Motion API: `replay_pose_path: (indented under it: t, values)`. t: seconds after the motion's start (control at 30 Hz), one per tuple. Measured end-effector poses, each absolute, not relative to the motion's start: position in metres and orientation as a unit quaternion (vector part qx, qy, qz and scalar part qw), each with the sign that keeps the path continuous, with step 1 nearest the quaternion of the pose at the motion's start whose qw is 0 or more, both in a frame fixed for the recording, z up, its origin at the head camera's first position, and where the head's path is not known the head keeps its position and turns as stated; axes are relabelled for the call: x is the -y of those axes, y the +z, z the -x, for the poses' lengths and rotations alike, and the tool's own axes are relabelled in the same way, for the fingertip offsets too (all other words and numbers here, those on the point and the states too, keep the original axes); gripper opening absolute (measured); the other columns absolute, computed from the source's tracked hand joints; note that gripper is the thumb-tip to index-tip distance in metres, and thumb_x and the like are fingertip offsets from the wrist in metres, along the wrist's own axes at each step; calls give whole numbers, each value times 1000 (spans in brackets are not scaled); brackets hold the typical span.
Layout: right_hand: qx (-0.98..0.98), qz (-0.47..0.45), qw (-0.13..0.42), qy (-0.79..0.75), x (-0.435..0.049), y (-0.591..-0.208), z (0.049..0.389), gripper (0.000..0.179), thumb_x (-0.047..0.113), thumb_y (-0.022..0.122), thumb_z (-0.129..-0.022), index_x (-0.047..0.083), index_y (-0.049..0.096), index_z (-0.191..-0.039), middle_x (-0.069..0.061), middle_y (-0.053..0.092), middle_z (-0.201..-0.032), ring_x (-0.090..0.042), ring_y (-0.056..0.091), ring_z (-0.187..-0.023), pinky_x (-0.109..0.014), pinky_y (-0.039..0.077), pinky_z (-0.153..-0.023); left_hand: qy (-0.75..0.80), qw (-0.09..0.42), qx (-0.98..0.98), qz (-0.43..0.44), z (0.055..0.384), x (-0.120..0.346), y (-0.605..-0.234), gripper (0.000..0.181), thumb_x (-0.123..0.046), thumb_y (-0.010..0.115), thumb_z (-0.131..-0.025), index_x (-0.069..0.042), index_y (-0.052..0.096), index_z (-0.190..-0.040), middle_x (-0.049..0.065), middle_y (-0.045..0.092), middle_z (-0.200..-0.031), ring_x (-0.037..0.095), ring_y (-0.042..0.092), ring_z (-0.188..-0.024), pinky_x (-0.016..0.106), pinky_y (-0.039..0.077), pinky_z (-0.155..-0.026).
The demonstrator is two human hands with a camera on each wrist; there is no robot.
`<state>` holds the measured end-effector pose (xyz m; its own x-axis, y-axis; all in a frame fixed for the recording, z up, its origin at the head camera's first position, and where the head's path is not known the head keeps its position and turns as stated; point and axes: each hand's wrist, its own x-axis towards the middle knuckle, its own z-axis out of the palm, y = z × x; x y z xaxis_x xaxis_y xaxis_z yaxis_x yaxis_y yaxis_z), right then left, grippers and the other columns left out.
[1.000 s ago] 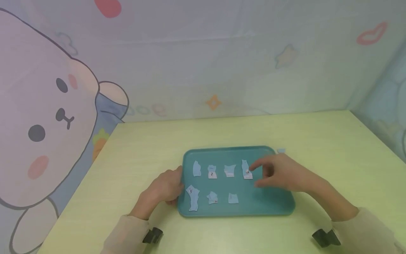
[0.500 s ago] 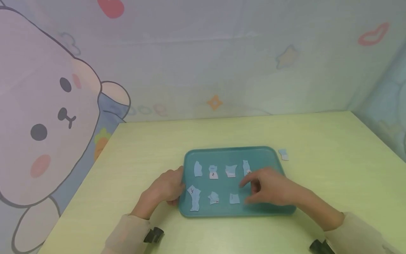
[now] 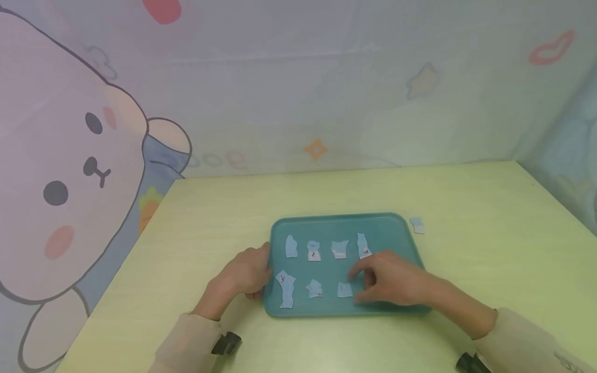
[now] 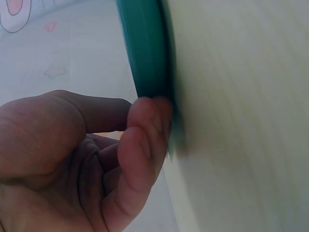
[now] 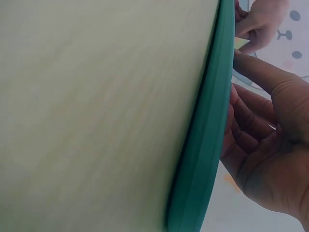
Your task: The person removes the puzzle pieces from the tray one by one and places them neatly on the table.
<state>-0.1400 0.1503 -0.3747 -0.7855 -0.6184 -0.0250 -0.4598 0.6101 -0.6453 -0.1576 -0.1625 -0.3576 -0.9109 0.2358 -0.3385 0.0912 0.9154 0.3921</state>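
Observation:
My left hand (image 3: 247,272) grips the left edge of a shallow teal tray (image 3: 387,228); the left wrist view shows its fingers at the rim (image 4: 145,53). Over the tray's right half, my right hand (image 3: 392,278) has thumb and index finger spread. Those fingertips are right at a small light-blue square paper piece (image 3: 344,290) in the front row. Left of it lie a crumpled-looking piece (image 3: 314,288) and a long torn piece (image 3: 286,290). The back row holds several torn pieces, among them a tall one (image 3: 362,245) partly behind the right hand. In the right wrist view the rim hides the pieces.
Another torn blue-and-white paper piece (image 3: 417,225) lies on the pale yellow table (image 3: 489,217), just beyond the tray's back right corner. Behind the table hangs a printed cloth (image 3: 298,93) with a cartoon bear (image 3: 93,155).
My right hand has moved left and toward me, from the tall back-row piece to the square front-row piece. It no longer covers part of the loose piece outside the tray. The left hand stays put.

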Motion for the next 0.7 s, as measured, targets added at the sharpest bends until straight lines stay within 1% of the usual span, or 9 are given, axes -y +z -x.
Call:
replay_pose_path:
  t: [0.17,0.4,0.6,0.7]
  values:
    - [-890,305,121,-315,-147,-378,140,25,20,88,-84,12,78,-106,13,56,-66,0,48,-59,-22,45,-62,187,195,-959,-84,157,163,-357,37,-1,49,-105,8,46,-141,11,62,-69,19,64,-49,31,55,-51]
    - [-892,310,106,-312,-146,-380,141,24,22,88,-85,12,79,-105,13,56,-66,0,47,-59,-21,44,-62,188,184,-960,-98,157,162,-356,29,-1,51,-105,8,50,-132,11,62,-65,19,63,-47,31,54,-49]
    - [-895,304,96,-312,-146,-383,141,21,20,88,-85,11,80,-102,13,56,-66,0,47,-59,-21,43,-61,187,182,-960,-100,157,162,-356,26,-1,50,-104,7,51,-129,11,62,-64,20,63,-47,31,52,-48]
    - [-894,310,87,-311,-145,-384,141,20,22,88,-85,12,80,-101,14,56,-66,1,46,-59,-21,43,-61,187,182,-960,-99,156,163,-356,26,-1,49,-104,6,51,-130,11,62,-63,19,62,-47,30,51,-48]
